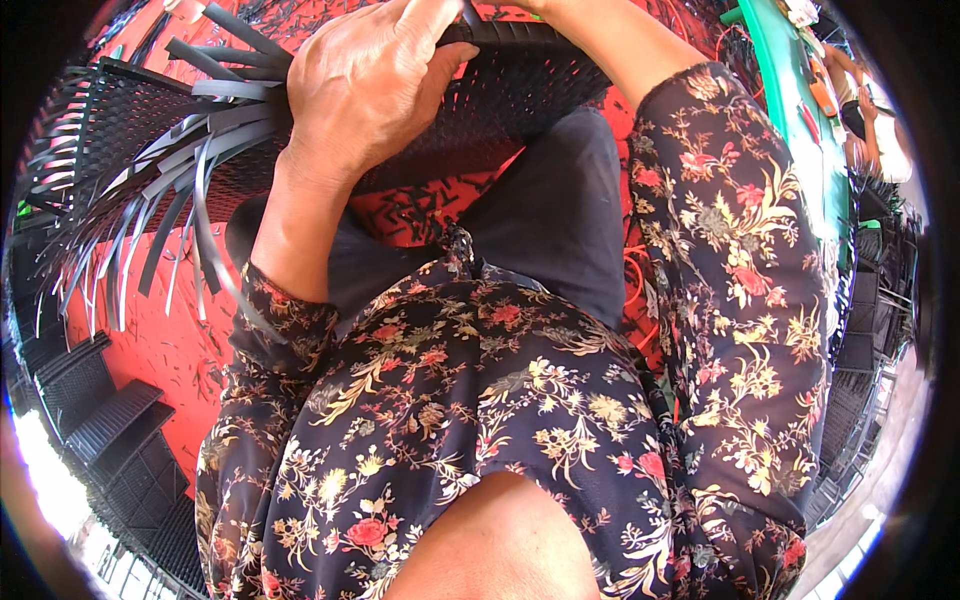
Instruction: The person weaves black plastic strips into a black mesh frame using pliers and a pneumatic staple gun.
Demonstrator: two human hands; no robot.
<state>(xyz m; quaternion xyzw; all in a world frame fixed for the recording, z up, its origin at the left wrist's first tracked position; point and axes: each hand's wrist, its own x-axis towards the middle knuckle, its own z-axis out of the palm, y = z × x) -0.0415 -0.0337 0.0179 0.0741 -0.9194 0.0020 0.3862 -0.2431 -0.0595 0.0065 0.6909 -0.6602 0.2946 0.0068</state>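
Note:
A black woven plastic wicker piece (520, 75) lies across my lap, its curved rim toward the top of the head view. My left hand (365, 80) is over that rim, closed in a pinch, with a short dark strip (471, 14) showing between thumb and fingers. Beside the left wrist, a thick bunch of loose flat grey-black strips (225, 125) fans out to the left and droops down. Only the edge of my right hand (530, 4) shows at the top, close to the rim; its fingers are cut off by the picture's edge.
Dark strip scraps litter the red floor covering (150, 340). More black woven pieces (115, 400) stand at the lower left, and dark woven furniture (865, 330) is stacked at right. A green-edged table (770, 60) stands at upper right, with another person (870, 110) beyond. Orange cord (637, 280) lies by my right leg.

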